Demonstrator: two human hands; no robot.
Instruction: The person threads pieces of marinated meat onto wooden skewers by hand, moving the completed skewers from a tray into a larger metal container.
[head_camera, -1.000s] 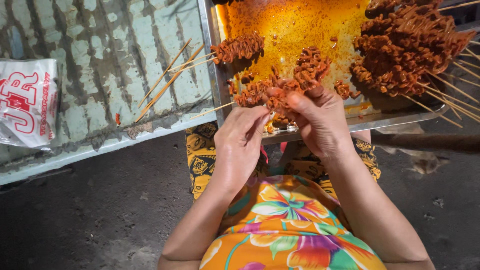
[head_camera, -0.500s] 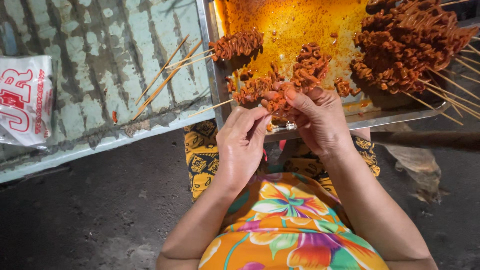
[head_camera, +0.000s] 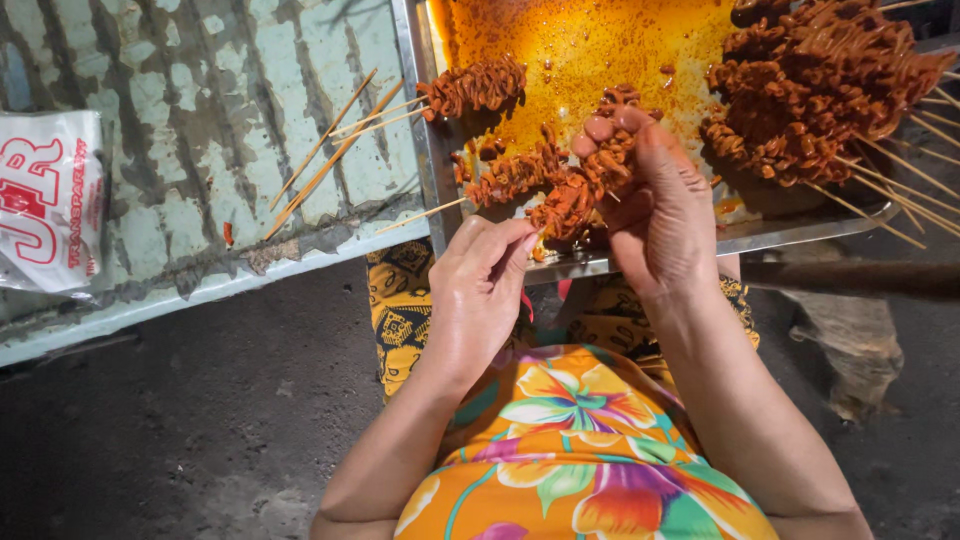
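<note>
Crinkled white plastic bag with red print (head_camera: 48, 200) on the worn pale green table (head_camera: 200, 120), loose thin bamboo sticks (head_camera: 325, 150), my left hand (head_camera: 480, 290) pinching the skewer's end, my right hand (head_camera: 655, 190) clamped on glossy orange marinated meat on a skewer (head_camera: 565, 190), over the oily steel tray (head_camera: 600, 50), heaped finished skewers (head_camera: 810, 90) right.

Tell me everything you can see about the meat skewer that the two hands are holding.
The thin wooden skewer with reddish-brown marinated meat is held over the front edge of the oily metal tray. Wet, glossy, ruffled meat pieces sit bunched along it. It slants, its upper end gripped by the right hand, whose fingertips press the meat, while the left hand pinches its lower end. Its stick is mostly hidden.
</note>
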